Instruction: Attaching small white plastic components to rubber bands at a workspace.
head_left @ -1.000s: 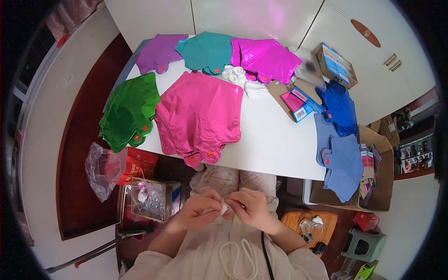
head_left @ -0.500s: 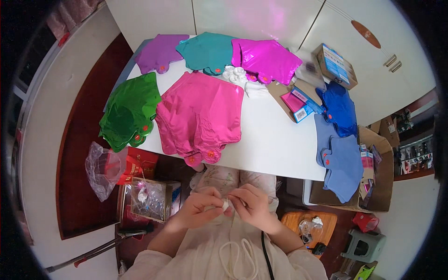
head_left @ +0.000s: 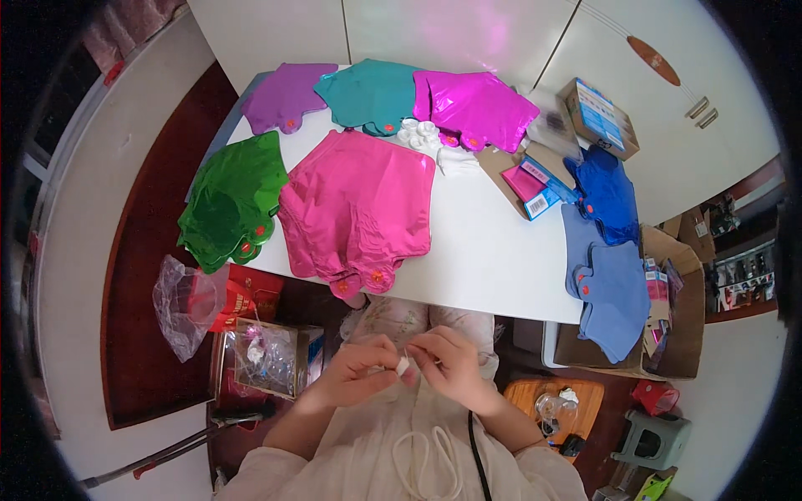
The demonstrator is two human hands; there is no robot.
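Over my lap, below the table's front edge, my left hand [head_left: 362,372] pinches a small white piece [head_left: 403,366] between thumb and fingers. My right hand [head_left: 452,367] is closed just beside it, its thumb and forefinger pressed together near the piece's upper end. A thin pale strand seems to run between the two hands, too fine to make out well. Nearest on the table lies a pile of flat pink foil balloons [head_left: 363,204] with red round marks on their tabs. Small white rolls [head_left: 419,134] and a folded white bundle [head_left: 459,161] sit behind it.
Around the white table [head_left: 493,259] lie green [head_left: 234,200], purple [head_left: 288,96], teal [head_left: 368,93], magenta [head_left: 480,108], blue [head_left: 607,196] and pale-blue foil piles [head_left: 614,301]. Small boxes [head_left: 535,185] lie at right. A large carton [head_left: 685,317] stands beside the table; a wooden stool [head_left: 518,397] is below.
The white piece between my fingers has turned slightly and shows more. Both hands stay in nearly the same place over my lap.
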